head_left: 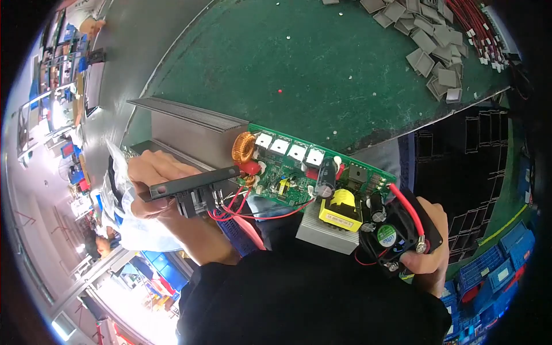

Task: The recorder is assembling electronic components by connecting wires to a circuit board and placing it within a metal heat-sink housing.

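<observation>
A green circuit board slants across the middle, its left end at the mouth of a grey finned metal housing. It carries a copper toroid coil, a yellow transformer and a silver heat sink. My left hand is closed on a black end panel with sockets, joined to the board by red and black wires. My right hand grips a black fan panel at the board's right end; its thumb is beside a thick red cable's ring terminal.
Many grey flat pieces lie piled on the green worktop, beside red wire bundles with white plugs. Blue crates stand at the lower right. Another person's hand shows at the upper left.
</observation>
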Demonstrator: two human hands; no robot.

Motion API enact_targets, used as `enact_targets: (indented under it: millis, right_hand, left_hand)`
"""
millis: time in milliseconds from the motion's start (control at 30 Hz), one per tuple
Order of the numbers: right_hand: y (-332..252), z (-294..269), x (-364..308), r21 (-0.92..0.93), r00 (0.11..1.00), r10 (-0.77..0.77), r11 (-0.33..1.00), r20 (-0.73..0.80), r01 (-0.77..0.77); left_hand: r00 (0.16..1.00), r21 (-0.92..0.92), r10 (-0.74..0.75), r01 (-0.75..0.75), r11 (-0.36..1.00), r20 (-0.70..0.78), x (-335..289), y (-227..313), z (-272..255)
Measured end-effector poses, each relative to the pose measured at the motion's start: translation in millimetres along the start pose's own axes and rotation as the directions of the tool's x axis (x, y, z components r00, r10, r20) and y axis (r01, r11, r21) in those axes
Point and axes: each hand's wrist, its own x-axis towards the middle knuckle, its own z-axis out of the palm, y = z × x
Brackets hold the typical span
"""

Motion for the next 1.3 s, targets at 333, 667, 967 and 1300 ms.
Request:
enact_targets:
  millis: [333,667,967,1300]
  right_hand:
    - [-4,0,-2,0.05,0.999,-0.011,0.999,-0.036,0.013]
    - [-6,26,-6,0.282,0.97,0.131,0.957,-0.205,-0.07]
    - [2,34,-7,0.329,0.988,0.046,0.944,-0.149,0.006]
    - [5,40,-11,0.274,0.986,0.025,0.961,-0.166,0.022]
  left_hand:
    - [1.0,-0.073,-0.021,0.021,0.997,-0.011,-5,-2,1]
    - [0.962,0.101,0.114,-0.091,0.991,-0.248,-20,-4,-6]
    - [0.966,0.587,0.251,-0.167,0.793,-0.065,15,32,51]
    - [0.751,0.831,0.638,0.458,-0.316,-0.171,5,7,32]
